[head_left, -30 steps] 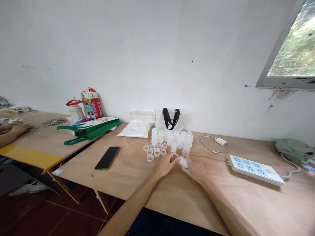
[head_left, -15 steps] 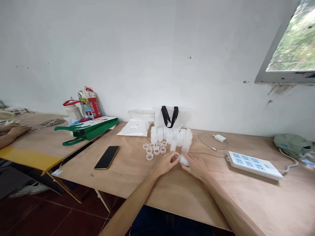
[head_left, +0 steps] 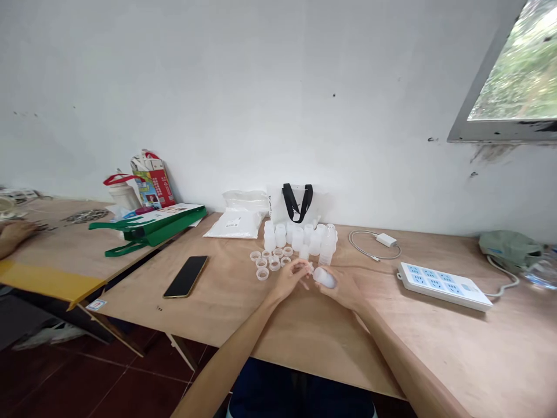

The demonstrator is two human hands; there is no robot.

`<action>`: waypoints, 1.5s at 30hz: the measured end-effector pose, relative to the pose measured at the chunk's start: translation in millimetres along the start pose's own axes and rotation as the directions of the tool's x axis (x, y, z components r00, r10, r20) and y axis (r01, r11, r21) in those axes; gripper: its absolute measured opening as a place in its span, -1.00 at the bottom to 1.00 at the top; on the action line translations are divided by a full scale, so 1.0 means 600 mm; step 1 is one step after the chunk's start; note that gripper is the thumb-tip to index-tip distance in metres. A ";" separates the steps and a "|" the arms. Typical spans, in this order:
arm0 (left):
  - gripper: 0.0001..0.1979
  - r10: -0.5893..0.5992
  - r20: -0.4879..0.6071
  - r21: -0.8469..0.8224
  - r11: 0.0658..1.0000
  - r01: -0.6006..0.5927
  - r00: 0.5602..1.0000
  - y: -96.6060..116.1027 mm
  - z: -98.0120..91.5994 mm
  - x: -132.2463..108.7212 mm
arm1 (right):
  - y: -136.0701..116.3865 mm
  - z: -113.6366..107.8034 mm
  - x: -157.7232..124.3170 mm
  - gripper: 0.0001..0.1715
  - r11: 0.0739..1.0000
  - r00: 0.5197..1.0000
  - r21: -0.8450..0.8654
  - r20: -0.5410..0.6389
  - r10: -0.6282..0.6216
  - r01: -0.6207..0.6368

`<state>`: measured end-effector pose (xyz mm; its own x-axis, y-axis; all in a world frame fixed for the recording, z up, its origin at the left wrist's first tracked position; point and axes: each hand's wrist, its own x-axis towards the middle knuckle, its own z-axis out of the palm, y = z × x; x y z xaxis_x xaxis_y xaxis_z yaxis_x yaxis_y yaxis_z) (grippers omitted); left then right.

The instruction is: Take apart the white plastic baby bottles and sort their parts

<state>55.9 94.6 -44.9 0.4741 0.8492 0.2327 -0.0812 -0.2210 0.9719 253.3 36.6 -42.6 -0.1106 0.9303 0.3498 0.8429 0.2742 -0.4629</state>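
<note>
A small translucent white plastic bottle (head_left: 324, 278) lies tilted in my right hand (head_left: 343, 288), whose fingers wrap round its side. Close by on the left, my left hand (head_left: 292, 280) has its fingers curled together at the bottle's end. Something small and clear seems to be at those fingertips, too blurred to name. Just beyond both hands, several similar white bottles (head_left: 297, 238) stand upright in a group. A clear stack of rings or cups (head_left: 327, 246) rises at the group's right. Several translucent ring-shaped caps (head_left: 261, 273) lie loose to the left.
A black phone (head_left: 186, 277) lies at left, with a white plastic packet (head_left: 235, 223) behind it. A charger with cable (head_left: 385, 239) and a power strip (head_left: 444, 285) are at right. On the neighbouring table are a green bag (head_left: 152, 229) and another person's hand (head_left: 16, 233).
The bottle in my right hand has turned, with its rounded end now facing me more. My left hand has drawn slightly left and up from it. The view has shifted a little.
</note>
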 end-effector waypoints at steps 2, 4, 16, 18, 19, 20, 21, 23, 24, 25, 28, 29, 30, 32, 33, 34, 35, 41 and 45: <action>-0.57 -0.016 -0.092 -0.110 0.994 0.006 0.996 0.000 -0.009 0.006 | 0.005 -0.003 0.001 -0.59 0.993 0.999 0.118 0.044 0.022 -0.027; -0.61 -0.016 -0.150 -0.079 0.997 0.004 0.989 0.001 -0.017 0.007 | 0.010 -0.003 0.001 -0.56 0.981 0.997 0.179 0.027 0.066 -0.070; -0.66 0.023 0.091 0.728 0.680 -0.082 0.996 0.014 -0.023 -0.024 | 0.025 0.008 0.004 -0.57 0.982 0.975 -0.020 -0.121 0.184 -0.188; -0.69 0.036 0.131 0.704 0.700 -0.118 0.991 0.012 -0.029 -0.021 | 0.025 0.008 0.004 -0.57 0.980 0.973 -0.021 -0.122 0.195 -0.198; -0.73 0.049 0.143 0.701 0.700 -0.136 0.989 0.011 -0.031 -0.019 | 0.025 0.007 0.005 -0.56 0.978 0.972 -0.021 -0.122 0.201 -0.205; -0.77 0.061 0.154 0.702 0.696 -0.153 0.986 0.009 -0.032 -0.018 | 0.024 0.007 0.005 -0.55 0.977 0.971 -0.021 -0.121 0.208 -0.212; -0.80 0.071 0.163 0.703 0.692 -0.167 0.984 0.008 -0.032 -0.018 | 0.024 0.007 0.005 -0.55 0.976 0.970 -0.021 -0.117 0.215 -0.219; -0.83 0.090 0.172 0.697 0.693 -0.186 0.981 0.008 -0.030 -0.019 | 0.024 0.007 0.005 -0.54 0.973 0.968 -0.020 -0.105 0.227 -0.230; -0.83 0.101 0.167 0.688 0.700 -0.189 0.981 0.009 -0.028 -0.019 | 0.023 0.007 0.005 -0.54 0.972 0.968 -0.017 -0.101 0.230 -0.233; -0.83 0.116 0.149 0.676 0.713 -0.187 0.982 0.011 -0.026 -0.019 | 0.023 0.007 0.005 -0.54 0.972 0.968 -0.014 -0.100 0.231 -0.234; -0.82 0.213 0.003 0.641 0.749 -0.165 0.977 0.023 -0.018 -0.010 | 0.024 0.008 0.005 -0.55 0.975 0.968 -0.015 -0.121 0.219 -0.222; -0.83 0.258 -0.065 0.634 0.756 -0.160 0.964 0.030 -0.015 -0.002 | 0.024 0.008 0.005 -0.56 0.976 0.969 -0.021 -0.128 0.212 -0.216; -0.84 0.305 -0.135 0.630 0.761 -0.155 0.943 0.038 -0.013 0.008 | 0.025 0.009 0.006 -0.56 0.977 0.970 -0.026 -0.133 0.206 -0.211; -0.89 0.369 -0.244 0.629 0.764 -0.143 0.897 0.056 -0.009 0.033 | 0.026 0.011 0.007 -0.57 0.978 0.971 -0.027 -0.130 0.203 -0.208; -0.92 0.381 -0.274 0.633 0.763 -0.132 0.883 0.065 -0.007 0.046 | 0.027 0.011 0.007 -0.58 0.978 0.971 -0.019 -0.124 0.206 -0.210; -0.94 0.381 -0.287 0.644 0.756 -0.118 0.879 0.074 -0.006 0.059 | 0.027 0.012 0.008 -0.58 0.978 0.971 -0.010 -0.119 0.207 -0.210; -0.95 0.374 -0.284 0.661 0.743 -0.102 0.883 0.080 -0.005 0.070 | 0.028 0.013 0.008 -0.58 0.978 0.971 -0.004 -0.115 0.207 -0.209; -0.95 0.312 -0.210 0.744 0.666 -0.055 0.927 0.078 -0.007 0.092 | 0.026 0.012 0.008 -0.54 0.976 0.972 -0.056 -0.127 0.200 -0.208; -0.94 0.315 -0.248 0.681 0.729 -0.067 0.916 0.078 -0.012 0.091 | 0.023 0.010 0.009 -0.56 0.979 0.976 -0.050 -0.100 0.192 -0.198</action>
<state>71.6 133.9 13.3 0.1917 0.8270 0.5285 0.5063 -0.5446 0.6686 261.4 46.6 -51.9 0.1066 0.9364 0.3344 0.8736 0.0724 -0.4812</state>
